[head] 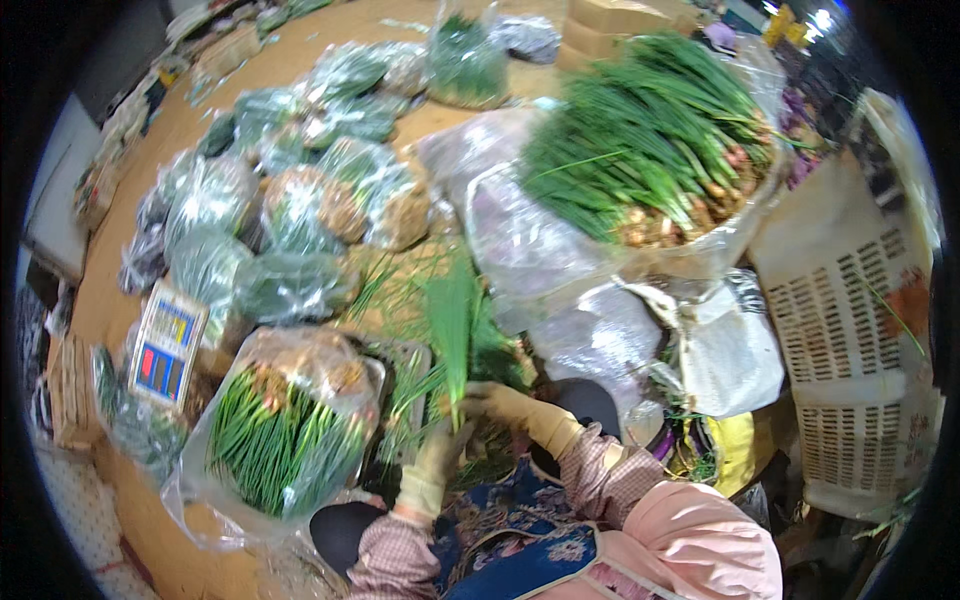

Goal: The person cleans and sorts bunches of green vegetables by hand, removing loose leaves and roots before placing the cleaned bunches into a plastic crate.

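Observation:
Both my hands wear pale work gloves and meet at the lower end of a small bunch of green onions (pixel 452 322), whose leaves point away from me. My right hand (pixel 491 401) closes around the stalks. Just below them, my left hand (pixel 442 446) is at the bunch's end; its fingers are blurred, so its grip is unclear. More green onions (pixel 499 356) lie just beyond my right hand. To the left, a clear plastic bag (pixel 300 341) holds green onions (pixel 277 435), their root ends away from me.
A large heap of green onions (pixel 645 142) rests on plastic sheeting at the upper right. Filled clear bags (pixel 300 202) crowd the left, near a digital scale (pixel 166 345). A white slatted plastic crate (pixel 847 360) stands right. Loose leaves (pixel 405 397) lie by my hands.

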